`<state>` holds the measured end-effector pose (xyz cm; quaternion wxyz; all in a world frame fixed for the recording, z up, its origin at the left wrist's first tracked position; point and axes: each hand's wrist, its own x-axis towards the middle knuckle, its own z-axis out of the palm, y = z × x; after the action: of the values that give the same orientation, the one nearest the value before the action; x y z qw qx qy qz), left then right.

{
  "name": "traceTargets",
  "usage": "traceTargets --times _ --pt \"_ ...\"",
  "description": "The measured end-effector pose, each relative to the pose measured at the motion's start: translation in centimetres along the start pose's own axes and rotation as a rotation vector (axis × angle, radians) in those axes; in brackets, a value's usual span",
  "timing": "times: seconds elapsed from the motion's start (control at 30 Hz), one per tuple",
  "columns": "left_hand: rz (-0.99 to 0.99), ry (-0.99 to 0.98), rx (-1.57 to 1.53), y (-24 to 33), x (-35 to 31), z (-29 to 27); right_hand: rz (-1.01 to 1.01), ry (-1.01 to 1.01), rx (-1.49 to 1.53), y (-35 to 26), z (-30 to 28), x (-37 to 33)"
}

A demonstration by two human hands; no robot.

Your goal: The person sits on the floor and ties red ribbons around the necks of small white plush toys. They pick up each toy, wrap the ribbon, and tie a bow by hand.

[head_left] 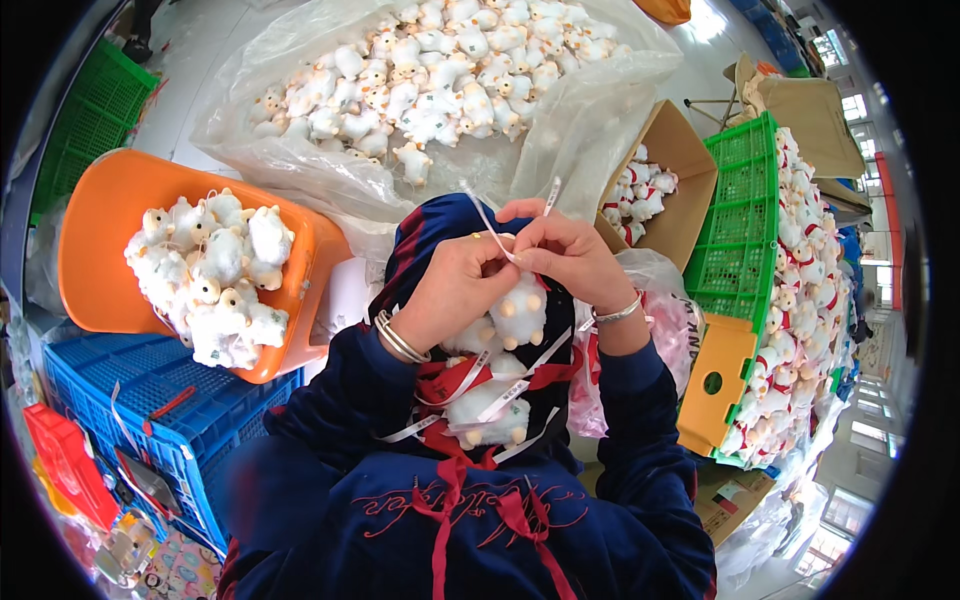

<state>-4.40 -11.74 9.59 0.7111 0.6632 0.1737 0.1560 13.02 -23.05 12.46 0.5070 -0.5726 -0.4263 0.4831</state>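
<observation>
Above my lap, my left hand (pixel 464 280) and my right hand (pixel 575 255) meet with fingertips pinched on a thin white ribbon (pixel 480 211). Its two ends stick up beyond the fingers. Just beneath the hands is a small white plush toy (pixel 520 312) with cream-coloured feet; its upper part is hidden by the fingers. More white plush toys (pixel 490 415) lie on the dark cloth of my lap. Around them are loose printed white ribbons (pixel 502 400) and red ribbons (pixel 455 380). Whether the pinched ribbon goes around the toy, I cannot tell.
An orange bin (pixel 110 240) of white plush toys stands at left on a blue crate (pixel 220 410). Ahead, a big plastic sheet (pixel 240 130) holds a heap of them. At right are a cardboard box (pixel 690 160) and a green crate (pixel 735 230) beside piled toys with red ribbons.
</observation>
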Motion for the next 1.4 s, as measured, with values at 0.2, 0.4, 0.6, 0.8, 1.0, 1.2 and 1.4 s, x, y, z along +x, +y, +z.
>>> traceTargets --times 0.2,0.4,0.6,0.8,1.0,1.2,1.4 --pt "-0.066 -0.055 -0.020 -0.1 -0.1 -0.4 -0.017 0.014 0.008 0.7 0.0 0.0" --pt "-0.071 0.036 -0.114 0.0 0.1 0.0 0.132 0.116 -0.034 -2.6 0.7 -0.4" --pt "-0.061 0.036 -0.117 -0.5 0.1 0.0 0.109 0.149 -0.396 -2.3 -1.0 -1.3" --pt "-0.016 0.043 -0.051 -0.5 -0.1 -0.2 -0.003 0.253 -0.534 -4.3 -0.1 -2.0" --pt "-0.011 0.024 -0.102 -0.6 0.0 -0.2 -0.115 0.059 -0.495 -3.9 1.3 -3.8" --pt "0.010 -0.006 -0.088 -0.6 -0.2 -0.4 0.115 -0.039 -0.226 -3.1 0.1 -3.3" --pt "0.053 -0.020 -0.098 -2.0 -0.1 -0.6 0.276 0.090 -0.161 -2.4 0.9 -1.8"
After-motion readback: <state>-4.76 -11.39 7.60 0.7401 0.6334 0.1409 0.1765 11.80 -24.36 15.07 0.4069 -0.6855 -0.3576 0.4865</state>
